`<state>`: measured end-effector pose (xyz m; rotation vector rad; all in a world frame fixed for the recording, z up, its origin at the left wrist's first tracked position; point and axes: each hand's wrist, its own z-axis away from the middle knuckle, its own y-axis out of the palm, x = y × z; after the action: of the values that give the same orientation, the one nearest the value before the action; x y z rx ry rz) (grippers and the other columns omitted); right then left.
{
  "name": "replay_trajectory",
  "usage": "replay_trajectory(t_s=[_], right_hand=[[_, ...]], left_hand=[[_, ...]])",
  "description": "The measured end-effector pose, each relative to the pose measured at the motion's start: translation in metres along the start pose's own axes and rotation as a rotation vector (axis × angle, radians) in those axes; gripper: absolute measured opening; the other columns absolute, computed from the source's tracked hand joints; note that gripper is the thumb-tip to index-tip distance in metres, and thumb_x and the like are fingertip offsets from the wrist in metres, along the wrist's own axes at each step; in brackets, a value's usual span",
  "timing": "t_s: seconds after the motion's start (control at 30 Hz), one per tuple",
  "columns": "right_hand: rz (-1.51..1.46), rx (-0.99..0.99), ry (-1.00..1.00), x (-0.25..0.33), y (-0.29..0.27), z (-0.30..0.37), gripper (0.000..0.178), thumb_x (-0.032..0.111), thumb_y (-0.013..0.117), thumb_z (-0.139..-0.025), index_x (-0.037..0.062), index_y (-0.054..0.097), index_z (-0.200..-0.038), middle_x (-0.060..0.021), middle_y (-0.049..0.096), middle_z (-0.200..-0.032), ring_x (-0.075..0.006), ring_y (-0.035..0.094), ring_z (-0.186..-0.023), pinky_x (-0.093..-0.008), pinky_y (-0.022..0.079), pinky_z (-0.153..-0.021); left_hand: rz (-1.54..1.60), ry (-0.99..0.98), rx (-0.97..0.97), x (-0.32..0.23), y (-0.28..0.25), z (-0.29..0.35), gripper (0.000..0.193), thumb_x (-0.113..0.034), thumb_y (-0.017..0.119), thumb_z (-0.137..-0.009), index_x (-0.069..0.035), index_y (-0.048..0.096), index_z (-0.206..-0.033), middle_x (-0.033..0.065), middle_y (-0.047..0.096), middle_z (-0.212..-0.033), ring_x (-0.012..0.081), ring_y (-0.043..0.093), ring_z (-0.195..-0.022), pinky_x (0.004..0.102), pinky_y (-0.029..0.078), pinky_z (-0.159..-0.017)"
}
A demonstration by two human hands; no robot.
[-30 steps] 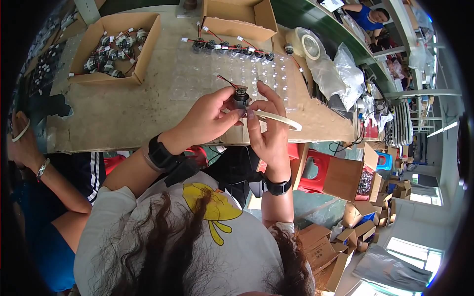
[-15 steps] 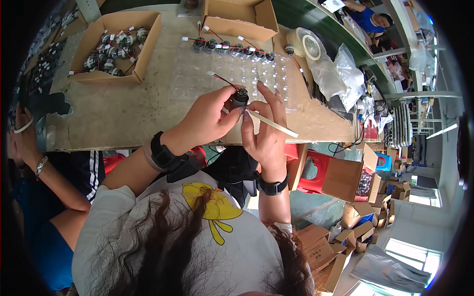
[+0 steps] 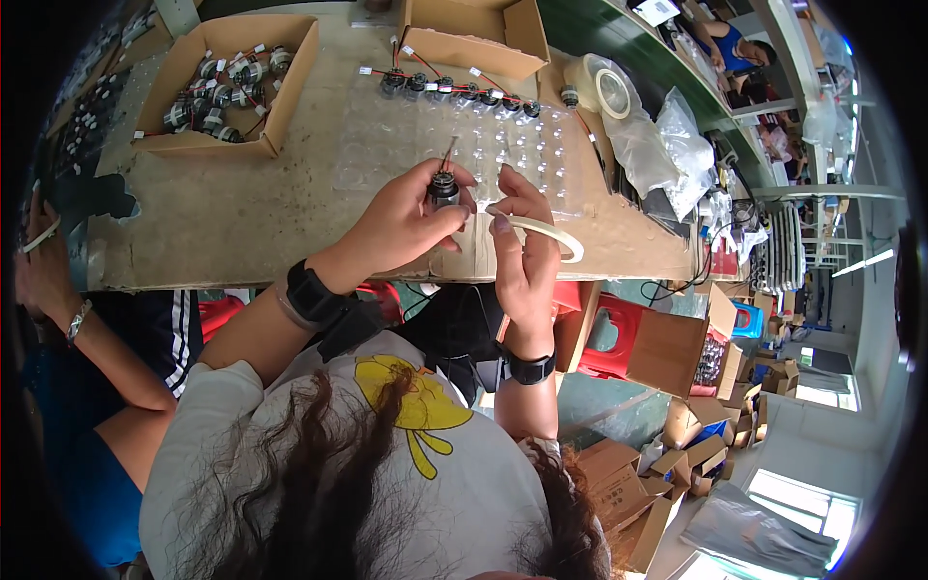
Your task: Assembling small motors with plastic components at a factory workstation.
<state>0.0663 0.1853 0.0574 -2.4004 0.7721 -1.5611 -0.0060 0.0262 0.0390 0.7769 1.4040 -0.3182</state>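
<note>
My left hand [image 3: 401,220] is closed around a small black cylindrical motor [image 3: 444,189], held upright above the table with its thin wires rising from the top. To its right, my right hand [image 3: 525,266] grips a narrow pale roll of tape [image 3: 572,246] between thumb and fingers, seen nearly edge-on. A short gap shows between the two hands; whether a strip of tape spans it is hard to make out. Beyond them lies a clear plastic blister tray [image 3: 387,145], with several similar motors [image 3: 468,95] standing in its far row, their red and black wires trailing.
An open cardboard box [image 3: 295,92] of wired motors stands at the far left. Another cardboard box [image 3: 522,39] sits behind the tray. Plastic bags [image 3: 677,159] and a wide tape roll [image 3: 612,94] lie at the right. A co-worker's hand [image 3: 43,266] rests at the left edge.
My left hand has moved slightly left with the motor, and its wires now point up. My right hand has drawn away from the motor, and the tape roll has turned, showing its curve.
</note>
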Motion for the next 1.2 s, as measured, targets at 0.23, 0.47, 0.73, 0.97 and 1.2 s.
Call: replay_trajectory(t_s=[0.23,0.47,0.73,0.97,1.2], right_hand=[[0.225,0.000,-0.130,-0.002,0.007,0.002,0.016,0.009,0.052,-0.089,-0.0023,0.058,-0.098,-0.0238,0.053,-0.124,-0.0371,0.052,-0.115,-0.0434,0.042,-0.095],[0.293,-0.012,-0.143,0.002,0.008,0.002,0.014,0.006,0.053,-0.087,-0.0021,0.058,-0.097,-0.0243,0.053,-0.123,-0.0386,0.054,-0.112,-0.0449,0.043,-0.094],[0.365,-0.028,-0.155,0.004,0.006,0.002,0.013,0.001,0.054,-0.085,-0.0024,0.058,-0.096,-0.0246,0.053,-0.122,-0.0390,0.054,-0.112,-0.0443,0.043,-0.094],[0.285,-0.059,-0.092,0.001,-0.002,0.000,0.013,0.000,0.054,-0.082,-0.0021,0.059,-0.095,-0.0245,0.055,-0.121,-0.0387,0.055,-0.111,-0.0460,0.040,-0.098],[0.398,-0.044,-0.173,0.002,0.004,0.001,0.014,0.000,0.056,-0.080,-0.0007,0.060,-0.094,-0.0227,0.058,-0.116,-0.0362,0.057,-0.109,-0.0513,0.033,-0.104]], left_hand=[[0.156,-0.100,0.056,-0.002,0.003,-0.002,0.034,-0.001,0.052,-0.087,-0.003,0.047,-0.120,0.0051,0.058,-0.105,0.0122,0.060,-0.086,0.0290,0.057,-0.071],[-0.540,0.323,-0.103,-0.002,0.005,0.000,0.017,-0.002,0.063,-0.081,-0.002,0.057,-0.096,0.0062,0.062,-0.086,0.0140,0.062,-0.077,0.0294,0.051,-0.066],[-0.764,0.502,-0.150,0.001,0.005,-0.003,0.015,-0.009,0.066,-0.078,-0.003,0.057,-0.088,0.0086,0.061,-0.078,0.0183,0.060,-0.068,0.0334,0.048,-0.063],[-0.437,0.189,-0.089,-0.010,0.003,-0.001,0.013,-0.004,0.066,-0.078,-0.001,0.058,-0.088,0.0077,0.064,-0.081,0.0143,0.061,-0.072,0.0317,0.048,-0.063],[-0.589,0.399,-0.082,0.002,0.004,-0.006,0.013,-0.005,0.067,-0.077,-0.002,0.058,-0.086,0.0090,0.064,-0.080,0.0189,0.063,-0.071,0.0320,0.048,-0.064]])
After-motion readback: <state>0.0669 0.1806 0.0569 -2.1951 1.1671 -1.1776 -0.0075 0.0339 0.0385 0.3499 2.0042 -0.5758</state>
